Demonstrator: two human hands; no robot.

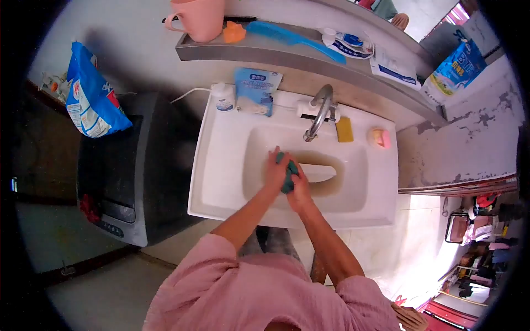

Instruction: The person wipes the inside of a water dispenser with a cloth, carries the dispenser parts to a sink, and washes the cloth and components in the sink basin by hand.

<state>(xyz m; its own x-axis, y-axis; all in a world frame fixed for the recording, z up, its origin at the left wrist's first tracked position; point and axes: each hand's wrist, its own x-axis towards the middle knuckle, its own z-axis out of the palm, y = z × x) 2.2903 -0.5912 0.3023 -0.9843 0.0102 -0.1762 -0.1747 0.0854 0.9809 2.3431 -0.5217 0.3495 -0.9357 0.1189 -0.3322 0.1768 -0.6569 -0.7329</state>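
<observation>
Over the basin of a white sink (215, 187), my left hand (277, 172) and my right hand (300, 190) are closed together around a dark green cloth (288, 175). Just right of the hands, a white oblong object (320, 173) lies in the brownish water (326, 190). The chrome faucet (319, 116) stands behind the basin, above and right of my hands. No stream of water can be made out at its spout.
On the sink's back rim are a white bottle (224, 97), a blue pouch (256, 91), a yellow sponge (345, 129) and a pink soap holder (380, 138). A shelf (237, 53) above holds a pink mug (201, 19) and blue comb (292, 38). A dark washing machine (149, 165) stands left.
</observation>
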